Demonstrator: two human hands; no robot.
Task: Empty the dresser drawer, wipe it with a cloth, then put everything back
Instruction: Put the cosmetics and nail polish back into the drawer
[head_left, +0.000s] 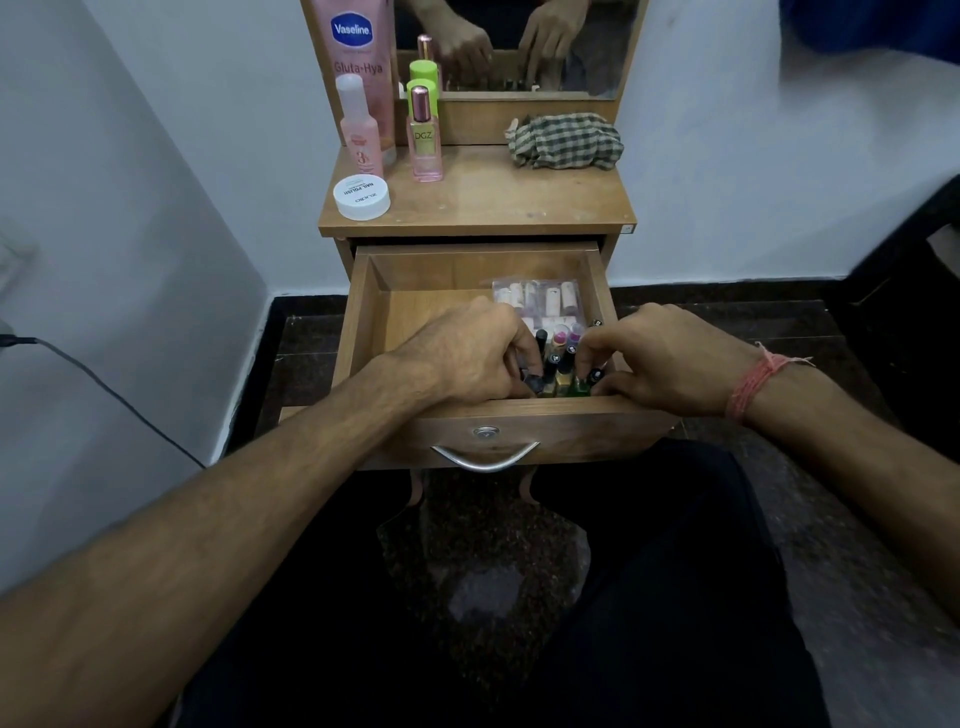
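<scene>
We look down at an open drawer (363, 332) pulled out of a small dresser (519, 208). Both hands are inside it at the front right corner. The left hand (467, 358) is curled over a cluster of small bottles (558, 364) standing upright, and the right hand (660, 364) pinches at the same cluster from the other side — whether either has actually lifted a bottle, we cannot tell.

Behind the bottles, toward the back right, lies one clear packet (537, 301) of small tubes. The rest of the drawer floor is bare wood.

On the dresser top we count one checked cloth (566, 140) bunched at the back right, and at the left one large pink tube (361, 57), one pink spray bottle (360, 135), one perfume bottle (425, 140), one green-capped bottle (422, 73) and one white jar (362, 196).

We cannot say if the drawer is being emptied or refilled; the cloth lies untouched. The bottles number about eight — fingers hide some.
</scene>
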